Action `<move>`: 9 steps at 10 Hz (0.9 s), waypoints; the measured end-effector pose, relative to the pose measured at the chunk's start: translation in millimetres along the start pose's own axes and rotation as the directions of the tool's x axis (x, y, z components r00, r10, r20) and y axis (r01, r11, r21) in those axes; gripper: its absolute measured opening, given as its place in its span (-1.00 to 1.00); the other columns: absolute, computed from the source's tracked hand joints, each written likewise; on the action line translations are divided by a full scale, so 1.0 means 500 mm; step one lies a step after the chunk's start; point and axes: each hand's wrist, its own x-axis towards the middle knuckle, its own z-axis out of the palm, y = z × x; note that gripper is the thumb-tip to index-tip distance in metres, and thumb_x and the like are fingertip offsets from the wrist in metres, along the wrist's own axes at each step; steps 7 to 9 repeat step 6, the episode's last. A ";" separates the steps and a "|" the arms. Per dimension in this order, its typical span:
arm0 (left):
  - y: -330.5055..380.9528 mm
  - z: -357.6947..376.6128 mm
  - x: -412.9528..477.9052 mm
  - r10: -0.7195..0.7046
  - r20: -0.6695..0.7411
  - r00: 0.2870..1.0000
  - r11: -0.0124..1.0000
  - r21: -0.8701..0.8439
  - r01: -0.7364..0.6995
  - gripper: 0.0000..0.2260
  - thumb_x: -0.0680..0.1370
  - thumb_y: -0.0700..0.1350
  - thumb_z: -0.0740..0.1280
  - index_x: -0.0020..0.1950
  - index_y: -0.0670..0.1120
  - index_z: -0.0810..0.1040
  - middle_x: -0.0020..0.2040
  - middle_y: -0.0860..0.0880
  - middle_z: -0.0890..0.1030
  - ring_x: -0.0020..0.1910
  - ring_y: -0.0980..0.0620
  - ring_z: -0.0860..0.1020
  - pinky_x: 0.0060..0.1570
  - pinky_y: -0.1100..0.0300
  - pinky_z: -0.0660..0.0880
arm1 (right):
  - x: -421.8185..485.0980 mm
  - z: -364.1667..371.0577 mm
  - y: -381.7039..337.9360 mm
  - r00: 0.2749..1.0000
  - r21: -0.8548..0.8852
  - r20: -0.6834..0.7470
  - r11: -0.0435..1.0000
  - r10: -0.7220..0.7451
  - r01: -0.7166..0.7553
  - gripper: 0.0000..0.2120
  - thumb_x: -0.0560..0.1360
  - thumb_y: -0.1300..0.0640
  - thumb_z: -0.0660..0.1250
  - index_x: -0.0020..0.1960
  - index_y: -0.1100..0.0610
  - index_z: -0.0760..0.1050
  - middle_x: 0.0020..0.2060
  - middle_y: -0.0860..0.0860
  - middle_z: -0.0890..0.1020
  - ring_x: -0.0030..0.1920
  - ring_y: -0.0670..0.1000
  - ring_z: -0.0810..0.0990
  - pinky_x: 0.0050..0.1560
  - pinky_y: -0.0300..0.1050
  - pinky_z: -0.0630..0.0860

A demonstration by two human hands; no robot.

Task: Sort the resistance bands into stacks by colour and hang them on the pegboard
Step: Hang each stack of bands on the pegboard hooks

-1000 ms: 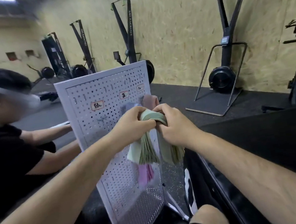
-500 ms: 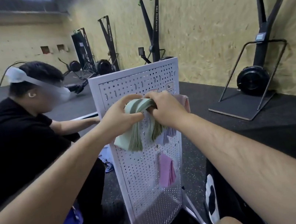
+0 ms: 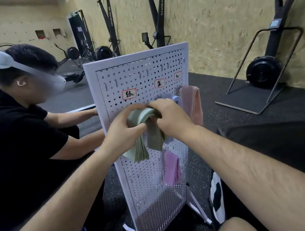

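Both hands, left and right, grip a folded stack of green resistance bands against the white perforated metal pegboard (pink bands hang beside).

Thick sage-green band stack, ends down, against upright white pegboard, near pale-blue bands, pink bands, purple bands.

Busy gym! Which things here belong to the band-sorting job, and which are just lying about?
Job: green bands, gripped by left hand and right hand; pegboard; pink bands hung at its right edge; purple bands lower down.
Lying about: ski machine by the wall; second person.
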 end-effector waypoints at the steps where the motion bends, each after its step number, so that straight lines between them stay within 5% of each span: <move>1: -0.013 0.017 -0.005 0.027 -0.026 0.999 1.000 0.001 -0.027 -0.55 0.44 -0.19 0.39 0.22 0.26 0.50 0.18 0.21 0.58 0.17 0.25 0.53 0.13 0.32 0.45 | -0.014 0.008 0.002 0.999 0.056 -0.017 0.998 0.030 -0.029 -0.62 0.48 0.24 0.33 0.29 0.09 0.57 0.07 0.03 0.63 0.14 0.10 0.52 0.16 0.09 0.50; 3: -0.036 0.029 -0.020 0.103 -0.084 0.991 0.968 0.236 -0.080 -0.52 0.50 0.00 0.47 0.36 0.30 0.42 0.26 0.05 0.31 0.28 0.19 0.30 0.28 0.39 0.28 | -0.048 -0.005 -0.007 0.999 0.058 -0.015 0.997 0.052 -0.051 -0.53 0.54 0.21 0.35 0.43 0.06 0.42 0.17 0.07 0.61 0.19 0.08 0.53 0.18 0.04 0.53; 5: -0.034 0.031 -0.023 0.344 -0.055 0.937 0.751 0.615 -0.239 -0.45 0.47 0.11 0.35 0.46 0.06 0.39 0.34 -0.01 0.39 0.31 -0.10 0.36 0.32 -0.03 0.37 | -0.059 -0.019 -0.023 0.989 -0.112 0.138 0.993 0.059 -0.043 -0.48 0.45 0.27 0.31 0.39 0.05 0.33 0.14 0.10 0.57 0.16 0.17 0.54 0.09 0.14 0.58; 6: -0.016 0.033 -0.029 0.310 -0.056 0.949 0.750 0.627 -0.208 -0.46 0.49 0.13 0.25 0.46 0.03 0.37 0.36 -0.01 0.40 0.34 -0.08 0.34 0.34 -0.06 0.35 | -0.072 -0.036 -0.037 0.983 -0.245 0.164 0.969 0.077 -0.035 -0.41 0.56 0.16 0.28 0.54 0.08 0.19 0.34 0.10 0.45 0.35 0.17 0.41 0.23 0.18 0.50; 9: -0.016 0.033 -0.029 0.310 -0.056 0.949 0.750 0.627 -0.208 -0.46 0.49 0.13 0.25 0.46 0.03 0.37 0.36 -0.01 0.40 0.34 -0.08 0.34 0.34 -0.06 0.35 | -0.072 -0.036 -0.037 0.983 -0.245 0.164 0.969 0.077 -0.035 -0.41 0.56 0.16 0.28 0.54 0.08 0.19 0.34 0.10 0.45 0.35 0.17 0.41 0.23 0.18 0.50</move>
